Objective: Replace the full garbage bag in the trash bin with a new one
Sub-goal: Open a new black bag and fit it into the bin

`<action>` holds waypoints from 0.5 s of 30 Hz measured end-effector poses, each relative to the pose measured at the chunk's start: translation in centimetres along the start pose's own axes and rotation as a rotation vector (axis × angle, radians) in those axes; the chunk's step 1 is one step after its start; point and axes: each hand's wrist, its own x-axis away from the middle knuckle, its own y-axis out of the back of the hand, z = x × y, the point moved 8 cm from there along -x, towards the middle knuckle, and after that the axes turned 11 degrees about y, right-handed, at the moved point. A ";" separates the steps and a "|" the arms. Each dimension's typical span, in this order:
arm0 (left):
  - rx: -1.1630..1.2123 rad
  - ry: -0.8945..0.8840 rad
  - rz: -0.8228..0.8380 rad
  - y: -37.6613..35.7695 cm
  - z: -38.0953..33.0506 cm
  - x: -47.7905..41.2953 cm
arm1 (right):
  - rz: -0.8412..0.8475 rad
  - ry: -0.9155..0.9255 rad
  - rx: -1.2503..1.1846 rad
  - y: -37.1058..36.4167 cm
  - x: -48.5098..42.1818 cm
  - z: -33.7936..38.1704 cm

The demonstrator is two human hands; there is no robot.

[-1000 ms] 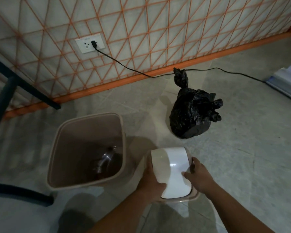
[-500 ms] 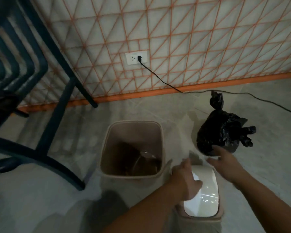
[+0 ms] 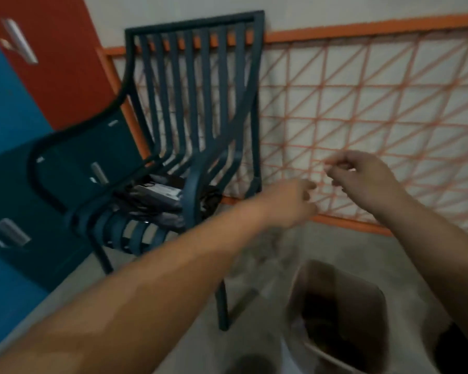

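Teal metal slats make up the chair (image 3: 197,103) standing on the left against the far wall, and on its seat lies a black plastic bundle (image 3: 146,203). It carries a white label (image 3: 160,188), but the print is too blurred to read.

The bin (image 3: 373,290), a tan, square tub with no lid, stands on the grey floor (image 3: 254,306) at the near right, just right of the chair's front leg. Its inside is dark brown and I see no liner over the rim.

Both of the person's bare arms are stretched out above the floor in front of the wall. The left hand (image 3: 289,203) is in the air just right of the chair's armrest, fingers loosely bent, with nothing in it. The right hand (image 3: 362,179) is raised a little higher and further right, close to the left but not touching it. Its fingers are curled, with thumb and fingertips drawn together. Whether they pinch anything I cannot tell through the blur.

Behind the hands is an orange lattice (image 3: 376,103) of triangles over the pale wall. On the far left are blue and red cabinet doors (image 3: 11,130) with silver handles (image 3: 19,40).
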 end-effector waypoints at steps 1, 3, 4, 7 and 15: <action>-0.019 0.019 -0.052 3.6 0.8 0.5 | 0.017 0.054 -0.014 -1.0 -1.7 3.0; -0.034 0.055 -0.162 10.6 2.9 2.1 | 0.054 0.164 -0.039 -3.5 -4.3 9.2; -0.028 0.074 -0.210 13.6 4.0 3.1 | 0.071 0.212 -0.047 -4.8 -5.2 12.0; -0.035 0.175 -0.331 20.7 8.5 5.8 | 0.119 0.299 -0.087 -8.9 -6.7 18.5; -0.006 0.502 -0.368 21.9 25.7 10.6 | 0.458 0.317 -0.063 -24.7 -4.5 25.2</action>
